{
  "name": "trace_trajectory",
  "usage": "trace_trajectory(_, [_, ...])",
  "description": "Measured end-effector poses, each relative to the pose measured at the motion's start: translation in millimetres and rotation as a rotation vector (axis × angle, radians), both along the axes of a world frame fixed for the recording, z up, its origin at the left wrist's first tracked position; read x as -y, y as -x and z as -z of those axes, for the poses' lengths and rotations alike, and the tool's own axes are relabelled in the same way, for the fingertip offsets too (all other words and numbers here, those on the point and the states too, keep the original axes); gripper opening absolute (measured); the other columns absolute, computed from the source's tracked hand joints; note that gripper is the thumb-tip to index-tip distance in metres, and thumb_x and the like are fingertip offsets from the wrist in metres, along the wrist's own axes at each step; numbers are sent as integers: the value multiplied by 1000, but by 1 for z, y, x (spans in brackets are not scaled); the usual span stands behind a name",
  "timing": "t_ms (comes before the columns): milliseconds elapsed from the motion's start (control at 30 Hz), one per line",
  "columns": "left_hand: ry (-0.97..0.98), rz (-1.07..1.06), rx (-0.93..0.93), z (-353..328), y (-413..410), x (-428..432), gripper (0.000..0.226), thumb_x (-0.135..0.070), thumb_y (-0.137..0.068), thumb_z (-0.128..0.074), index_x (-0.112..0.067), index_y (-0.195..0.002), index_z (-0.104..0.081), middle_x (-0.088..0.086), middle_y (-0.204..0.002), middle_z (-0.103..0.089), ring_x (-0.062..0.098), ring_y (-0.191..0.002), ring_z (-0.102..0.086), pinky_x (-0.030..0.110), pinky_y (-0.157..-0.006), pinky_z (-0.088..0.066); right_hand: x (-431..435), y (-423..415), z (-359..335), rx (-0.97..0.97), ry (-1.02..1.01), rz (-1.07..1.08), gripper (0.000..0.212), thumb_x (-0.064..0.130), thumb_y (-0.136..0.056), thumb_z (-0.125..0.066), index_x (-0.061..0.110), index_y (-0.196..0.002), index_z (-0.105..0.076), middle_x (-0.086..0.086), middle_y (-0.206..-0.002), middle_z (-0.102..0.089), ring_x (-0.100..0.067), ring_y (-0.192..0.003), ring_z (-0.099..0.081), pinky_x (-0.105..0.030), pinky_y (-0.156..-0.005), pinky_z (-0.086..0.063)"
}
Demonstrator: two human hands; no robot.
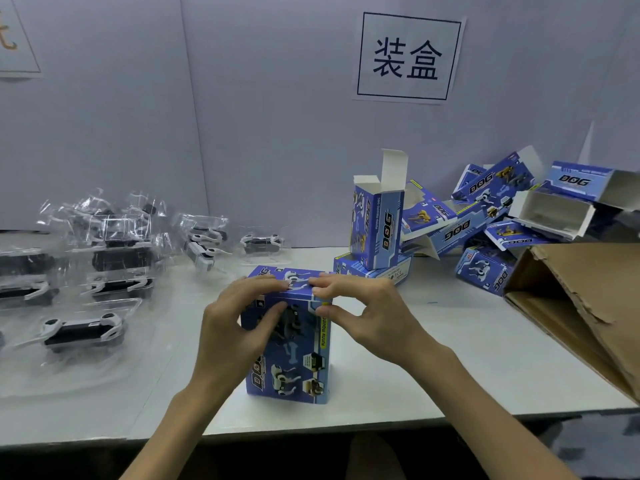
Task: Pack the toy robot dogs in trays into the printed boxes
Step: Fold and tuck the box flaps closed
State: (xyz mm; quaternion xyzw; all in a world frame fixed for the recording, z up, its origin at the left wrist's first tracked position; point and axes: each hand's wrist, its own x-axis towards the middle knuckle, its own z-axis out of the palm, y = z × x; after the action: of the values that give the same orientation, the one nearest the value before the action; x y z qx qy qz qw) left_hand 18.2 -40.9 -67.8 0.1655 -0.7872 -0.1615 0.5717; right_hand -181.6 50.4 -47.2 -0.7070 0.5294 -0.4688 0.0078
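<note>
A blue printed box (289,362) stands upright near the table's front edge. My left hand (235,320) grips its top left corner, fingers on the closed top flap and thumb on the front face. My right hand (367,313) pinches the top right corner between thumb and fingers. Several toy robot dogs in clear plastic trays (83,329) lie to the left. Behind the held box stands another blue box with its top flap open (377,223), resting on a flat-lying box (374,270).
A heap of empty printed boxes (502,209) lies at the back right against the wall. A torn brown cardboard carton (581,306) lies on its side at the right edge. A paper sign (408,57) hangs on the wall.
</note>
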Motion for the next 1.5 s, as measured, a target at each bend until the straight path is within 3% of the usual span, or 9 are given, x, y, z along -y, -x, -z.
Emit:
trace_trajectory(167, [-71,-22,22,-4,-17,15,25,-16,-79,-74,-13,-104,-75,-3,-113,-72,8,-112,-66,21,-93,-53,2,0,2,3,0,-8,19,16,-90,-73,14,-108,-76,4,-121,-72,-4,-120,-61,-24,-95,-55])
trace_trajectory(400, [-163,75,96,-7,-26,24,28,-7,-84,-71,-20,-109,-74,-10,-116,-71,3,-118,-61,24,-94,-53,7,5,4,35,-12,-19,16,12,-92,-69,12,-107,-74,15,-120,-68,8,-120,-56,-11,-93,-49])
trace_trajectory(600, [-58,-26,66,1,-16,19,29,-10,-84,-70,-16,-113,-74,-5,-115,-71,6,-115,-62,20,-89,-54,19,6,3,63,-52,21,27,18,-94,-69,26,-119,-70,20,-124,-66,3,-126,-53,-16,-97,-50])
trace_trajectory(767, [-78,-7,74,-1,-17,20,34,-14,-86,-68,-21,-119,-68,-6,-115,-68,6,-108,-61,14,-78,-54,24,-2,13,160,21,45,23,10,-91,-70,14,-113,-75,9,-121,-71,-4,-127,-55,-20,-104,-45])
trace_trajectory(1100, [-170,43,56,1,-15,23,32,-21,-86,-64,-24,-117,-68,-9,-116,-68,6,-113,-61,27,-77,-60,28,-10,21,232,45,26,15,14,-93,-65,22,-106,-71,11,-119,-70,-1,-124,-55,-12,-96,-45])
trace_trajectory(1233, [-441,82,44,1,-9,24,69,-38,-77,-70,-33,-142,-46,-15,-142,-50,2,-129,-48,23,-96,-46,26,-3,18,399,-47,-74,17,7,-94,-64,20,-102,-71,11,-121,-70,0,-127,-53,-11,-93,-46])
trace_trajectory(1333, [-641,129,143,0,-8,26,89,-48,-67,-71,-37,-146,-31,-10,-139,-50,11,-124,-52,21,-84,-51,19,3,14,592,-134,-172,13,10,-93,-67,18,-102,-72,7,-130,-67,-5,-131,-53,-27,-99,-51])
trace_trajectory(1400, [-578,161,159,3,-9,22,82,-50,-65,-77,-41,-136,-38,-20,-124,-57,10,-116,-58,16,-71,-55,15,3,10,907,-157,-226,18,25,-87,-73,19,-103,-68,4,-140,-60,-13,-128,-58,-35,-96,-54])
trace_trajectory(1500, [-305,175,146,4,-8,6,80,-42,-67,-89,-35,-133,-45,-27,-123,-58,4,-117,-57,13,-82,-53,9,15,3,1238,-283,-138,45,53,-75,-68,14,-93,-56,-11,-138,-58,-29,-120,-63,-42,-85,-55])
